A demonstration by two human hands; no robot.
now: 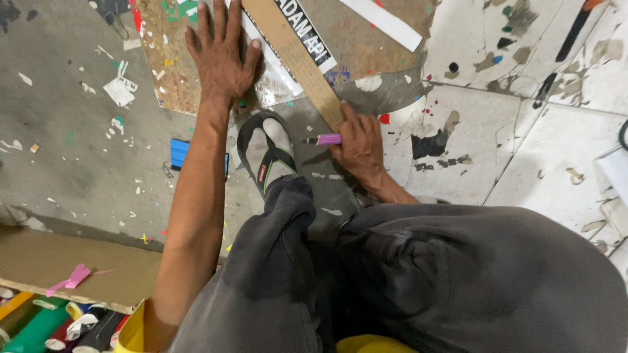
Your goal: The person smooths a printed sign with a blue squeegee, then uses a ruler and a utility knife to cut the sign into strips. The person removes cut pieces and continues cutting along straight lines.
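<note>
My left hand [221, 55] lies flat with fingers spread on a worn brown board [353, 36] on the floor, pressing next to a black-and-white printed strip [307, 33]. A long wooden ruler [297, 59] runs diagonally across the board and strip. My right hand [358, 142] is closed around a small purple craft knife [325, 139] at the ruler's lower end, blade pointing left. My foot in a black sandal [267, 153] rests on the floor between the two hands, and my grey trousers fill the lower frame.
The grey floor [78, 157] at left is littered with paper scraps. Paint-stained white tiles [484, 124] lie at right. A blue object [179, 152] sits behind my left forearm. Cardboard [59, 258] and several coloured vinyl rolls [46, 327] are at lower left.
</note>
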